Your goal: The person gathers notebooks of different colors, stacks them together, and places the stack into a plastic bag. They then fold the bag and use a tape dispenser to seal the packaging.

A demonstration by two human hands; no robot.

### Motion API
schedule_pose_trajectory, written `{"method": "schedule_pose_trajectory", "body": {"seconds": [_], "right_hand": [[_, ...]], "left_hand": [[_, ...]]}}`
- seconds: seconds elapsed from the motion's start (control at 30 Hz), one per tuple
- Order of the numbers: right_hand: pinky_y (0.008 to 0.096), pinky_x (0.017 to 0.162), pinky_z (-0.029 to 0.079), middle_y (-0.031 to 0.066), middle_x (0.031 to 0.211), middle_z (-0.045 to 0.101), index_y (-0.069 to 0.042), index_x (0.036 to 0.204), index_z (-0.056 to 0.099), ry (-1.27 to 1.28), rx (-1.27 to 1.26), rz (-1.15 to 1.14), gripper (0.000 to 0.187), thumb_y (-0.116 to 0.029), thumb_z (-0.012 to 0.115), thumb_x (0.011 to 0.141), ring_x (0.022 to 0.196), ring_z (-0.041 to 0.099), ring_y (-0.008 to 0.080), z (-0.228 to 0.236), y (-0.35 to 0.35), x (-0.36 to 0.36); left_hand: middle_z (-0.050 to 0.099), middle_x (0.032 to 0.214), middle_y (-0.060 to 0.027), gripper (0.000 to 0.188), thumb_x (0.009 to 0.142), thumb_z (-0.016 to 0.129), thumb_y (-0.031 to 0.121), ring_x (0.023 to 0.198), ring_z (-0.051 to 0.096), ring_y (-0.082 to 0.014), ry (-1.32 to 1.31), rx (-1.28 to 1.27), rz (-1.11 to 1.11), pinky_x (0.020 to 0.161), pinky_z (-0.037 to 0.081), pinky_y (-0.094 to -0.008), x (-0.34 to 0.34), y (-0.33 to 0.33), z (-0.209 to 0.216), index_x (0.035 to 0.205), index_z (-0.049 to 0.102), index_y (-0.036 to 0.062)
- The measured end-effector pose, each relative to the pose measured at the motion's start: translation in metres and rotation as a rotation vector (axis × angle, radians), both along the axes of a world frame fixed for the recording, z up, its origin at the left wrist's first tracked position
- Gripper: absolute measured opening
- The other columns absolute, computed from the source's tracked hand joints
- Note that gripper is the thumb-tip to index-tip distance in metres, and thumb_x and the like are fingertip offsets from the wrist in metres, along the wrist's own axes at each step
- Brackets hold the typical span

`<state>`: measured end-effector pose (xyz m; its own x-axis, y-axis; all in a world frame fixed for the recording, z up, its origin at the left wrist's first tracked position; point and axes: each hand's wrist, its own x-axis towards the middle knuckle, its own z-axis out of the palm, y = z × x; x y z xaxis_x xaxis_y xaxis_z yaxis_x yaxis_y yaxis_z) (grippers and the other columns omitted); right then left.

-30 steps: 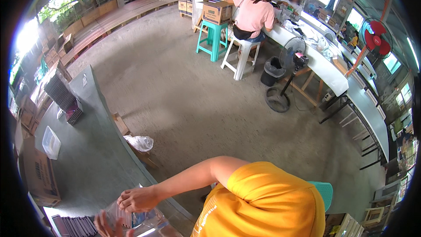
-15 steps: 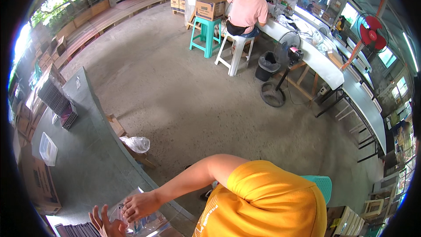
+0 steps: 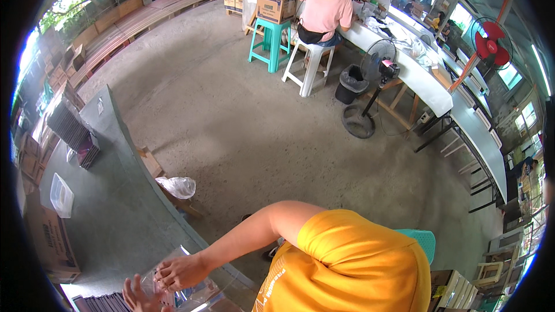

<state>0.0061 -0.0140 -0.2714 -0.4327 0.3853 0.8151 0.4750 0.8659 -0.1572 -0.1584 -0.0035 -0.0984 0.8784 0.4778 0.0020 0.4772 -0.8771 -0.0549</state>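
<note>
On the grey table at the lower left, my right hand (image 3: 180,272) rests with its fingers bent down on a clear plastic bag (image 3: 219,296), whose edge they grip. Something flat with printed colours shows through the film, partly covered by the hand. Just left of it, my left hand (image 3: 139,297) has its fingers spread beside the bag; the lower part is cut off by the frame. Close to that hand lies a row of thin dark flat cases (image 3: 104,303).
The long grey table (image 3: 136,208) carries a clear plastic tub (image 3: 62,195) and a stack of dark cases (image 3: 70,121). A carton (image 3: 51,242) stands at its left. Across the floor, a person in pink (image 3: 324,8) sits near a pedestal fan (image 3: 378,75) and a white table (image 3: 430,84).
My left hand has shifted slightly down, its fingers now less upright. My right hand has moved a little left over the plastic bag. The view has shifted slightly.
</note>
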Motion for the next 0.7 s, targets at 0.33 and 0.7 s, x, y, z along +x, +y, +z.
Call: {"method": "schedule_pose_trajectory", "body": {"seconds": [0.33, 0.7], "right_hand": [[0.0434, 0.092, 0.040, 0.0067, 0.106, 0.061, -0.008, 0.091, 0.060, 0.061, -0.036, 0.119, 0.014, -0.017, 0.056, 0.081, 0.109, 0.053, 0.0275, -0.005, 0.009, -0.002], [0.0438, 0.096, 0.038, 0.0088, 0.106, 0.060, -0.007, 0.093, 0.059, 0.056, -0.212, 0.161, 0.015, -0.013, 0.058, 0.079, 0.114, 0.050, 0.0270, 0.015, -0.001, 0.002]], "left_hand": [[0.036, 0.138, -0.0123, 0.024, 0.074, 0.067, 0.016, 0.129, 0.028, -0.0370, -0.139, 0.008, 0.090, 0.103, 0.025, -0.0523, 0.003, 0.017, -0.021, 0.097, 0.067, 0.0118], [0.061, 0.088, -0.0124, 0.017, 0.073, 0.063, 0.013, 0.079, 0.058, -0.0334, -0.540, -0.346, -0.213, 0.074, 0.047, -0.0414, 0.100, -0.016, 0.048, 0.086, 0.064, 0.0033]]}}
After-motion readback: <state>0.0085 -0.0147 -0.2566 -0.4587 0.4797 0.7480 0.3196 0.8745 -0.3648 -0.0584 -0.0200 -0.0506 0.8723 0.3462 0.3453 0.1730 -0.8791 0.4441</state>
